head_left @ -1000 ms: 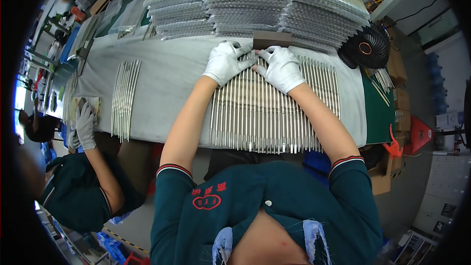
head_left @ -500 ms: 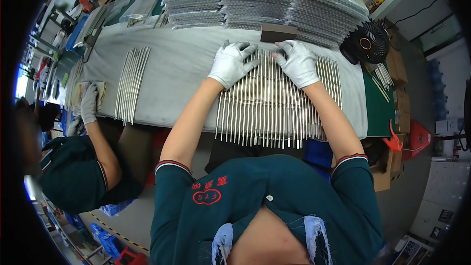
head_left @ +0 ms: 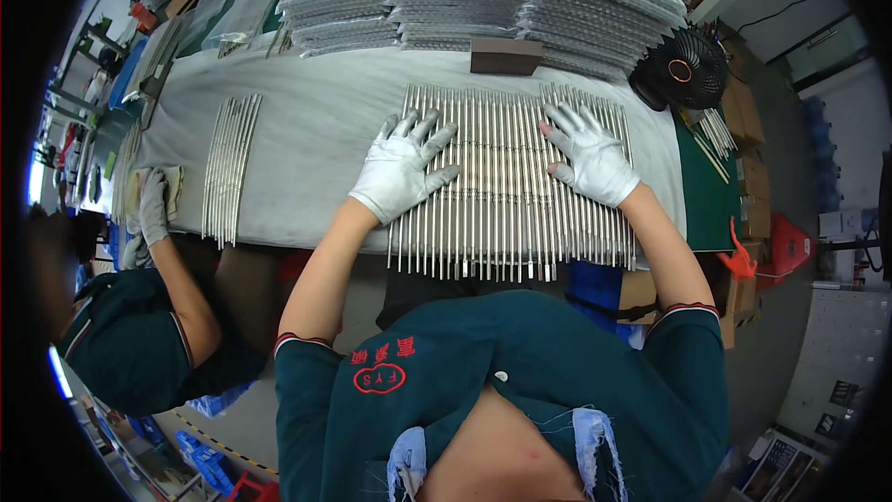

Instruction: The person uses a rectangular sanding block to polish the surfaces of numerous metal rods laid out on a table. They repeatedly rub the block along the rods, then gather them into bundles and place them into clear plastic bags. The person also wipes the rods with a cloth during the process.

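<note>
A wide row of thin metal rods (head_left: pixel 500 186) lies side by side on the grey table cover in front of me, their near ends jutting past the table edge. My left hand (head_left: pixel 400 163), in a white glove, rests flat with spread fingers on the left part of the row. On the right part lies my right hand (head_left: pixel 590 156), also gloved, its fingers spread and the palm down. Neither hand grips a rod. Just beyond the far ends of the rods stands a dark brown block (head_left: pixel 506 57).
Tall stacks of plastic-wrapped rods (head_left: pixel 455 0) line the back of the table. A black fan (head_left: pixel 683 70) stands at the right. A smaller group of rods (head_left: pixel 230 167) lies to the left, near a co-worker's gloved hand (head_left: pixel 153 204) on a cloth.
Both hands have come nearer to me from the far ends of the rods and moved apart, and their fingers are now spread flat over the row.
</note>
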### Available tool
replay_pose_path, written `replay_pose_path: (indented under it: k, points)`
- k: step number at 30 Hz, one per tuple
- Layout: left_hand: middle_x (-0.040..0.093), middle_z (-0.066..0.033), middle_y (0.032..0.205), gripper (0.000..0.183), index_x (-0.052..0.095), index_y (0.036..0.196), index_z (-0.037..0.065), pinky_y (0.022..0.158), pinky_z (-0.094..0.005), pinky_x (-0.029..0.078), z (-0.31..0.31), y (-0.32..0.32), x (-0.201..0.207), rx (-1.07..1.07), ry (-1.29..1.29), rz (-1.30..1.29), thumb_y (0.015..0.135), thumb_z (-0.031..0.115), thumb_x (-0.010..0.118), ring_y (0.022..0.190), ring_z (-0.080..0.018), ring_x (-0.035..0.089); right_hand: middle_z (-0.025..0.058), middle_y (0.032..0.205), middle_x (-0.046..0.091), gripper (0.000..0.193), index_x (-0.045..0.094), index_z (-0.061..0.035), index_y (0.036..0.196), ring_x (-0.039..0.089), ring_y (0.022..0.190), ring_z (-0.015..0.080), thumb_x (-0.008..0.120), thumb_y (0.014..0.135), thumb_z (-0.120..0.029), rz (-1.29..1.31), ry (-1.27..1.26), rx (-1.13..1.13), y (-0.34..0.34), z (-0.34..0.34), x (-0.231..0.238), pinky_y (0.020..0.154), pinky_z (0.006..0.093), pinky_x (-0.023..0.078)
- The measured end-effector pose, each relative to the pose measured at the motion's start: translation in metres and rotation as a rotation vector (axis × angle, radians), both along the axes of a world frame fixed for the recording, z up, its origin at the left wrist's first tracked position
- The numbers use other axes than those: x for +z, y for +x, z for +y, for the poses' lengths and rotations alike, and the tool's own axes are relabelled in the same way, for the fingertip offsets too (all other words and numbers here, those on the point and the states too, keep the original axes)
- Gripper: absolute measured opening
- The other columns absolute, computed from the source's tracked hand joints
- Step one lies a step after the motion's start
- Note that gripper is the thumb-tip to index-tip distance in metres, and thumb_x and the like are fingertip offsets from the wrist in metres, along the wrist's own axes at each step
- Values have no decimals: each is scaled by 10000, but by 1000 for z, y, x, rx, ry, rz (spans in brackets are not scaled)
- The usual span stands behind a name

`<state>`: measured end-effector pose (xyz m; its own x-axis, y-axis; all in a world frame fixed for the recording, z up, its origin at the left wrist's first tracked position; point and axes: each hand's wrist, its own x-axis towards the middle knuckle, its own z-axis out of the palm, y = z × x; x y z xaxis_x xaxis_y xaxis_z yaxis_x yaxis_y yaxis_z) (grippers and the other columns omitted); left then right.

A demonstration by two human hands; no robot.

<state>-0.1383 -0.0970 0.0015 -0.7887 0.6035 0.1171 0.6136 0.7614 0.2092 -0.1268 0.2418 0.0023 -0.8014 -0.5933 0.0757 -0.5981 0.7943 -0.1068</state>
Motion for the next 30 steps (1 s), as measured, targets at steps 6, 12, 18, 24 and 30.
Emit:
replay_pose_path:
  k: [6,12,18,24,30]
  points:
    - [429,-186,1489,694,448,1451,104,1179,-515,223,-4,4,8,67,-68,-25,926,548,537,1389,-404,368,161,1414,494,497,565,-84,1327,456,1325,339,542,956,-414,134,-127,15,-37,-15,-13,1123,480,355]
    - [450,-222,1461,796,426,1448,32,1174,-512,248,121,82,17,-568,52,-164,907,610,509,1384,-390,394,50,1142,639,237,700,-114,1122,603,1061,268,601,935,-220,220,-301,-193,-87,-4,-36,947,393,490]
    - [435,-184,1474,743,398,1459,58,1178,-520,238,155,102,-18,-705,57,-38,901,525,551,1373,-368,410,86,1074,617,212,705,-142,1082,590,1040,303,595,940,-253,144,-380,-213,-79,0,-43,914,440,489]
    - [442,-177,1467,714,396,1459,59,1174,-499,258,150,106,-18,-642,111,-54,889,443,586,1362,-360,425,85,1062,635,240,703,-135,1106,613,1012,292,615,927,-269,275,-326,-237,-66,6,-31,875,419,505]
    - [458,-217,1437,688,435,1423,21,1164,-502,280,191,104,-3,-827,208,-51,889,419,609,1354,-376,432,74,1067,665,230,725,-167,1065,616,1035,289,598,934,-307,222,-311,-273,-75,51,-32,928,423,491]
